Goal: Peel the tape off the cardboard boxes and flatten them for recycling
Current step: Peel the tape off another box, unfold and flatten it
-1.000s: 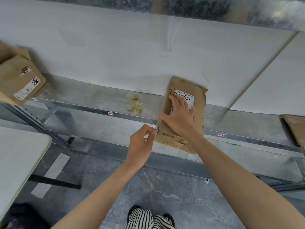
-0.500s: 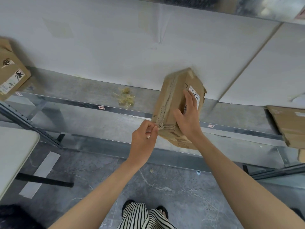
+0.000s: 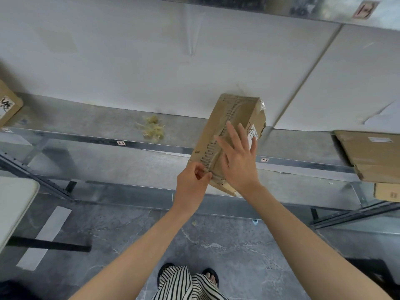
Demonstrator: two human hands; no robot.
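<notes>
Now both hands are working on a cardboard box [image 3: 218, 135] that is leaning over the front edge of a metal shelf [image 3: 91, 124]; its near end is overhanging that edge and its far end is reaching towards the white wall [image 3: 151, 61] at the back edge; the box is tilting, with one long face turned up, and a rough torn strip of exposed corrugation is running down the middle of that face; a white label [image 3: 252, 133] with handwriting is showing on the side turned to the right. The left hand [image 3: 191, 185] is pinching at the near left corner of the box, thumb and forefinger pressed together right at the end of the torn strip; whether a piece of tape is caught between them is too small to tell. The right hand [image 3: 239, 161] is lying flat on the box with its fingers spread, the palm pressing on the near part of the upturned face and the fingertips reaching towards the label. A small heap of crumpled yellowish tape scraps [image 3: 151, 127] is lying on the shelf to the left of the box, well apart from it; another cardboard box [image 3: 8, 105] is sitting at the far left end of the shelf; flattened cardboard [image 3: 372, 154] is resting at the right end, hanging over the front edge. Striped trousers [image 3: 184, 284] and dark sandals are showing on the grey floor [image 3: 121, 230] below.
</notes>
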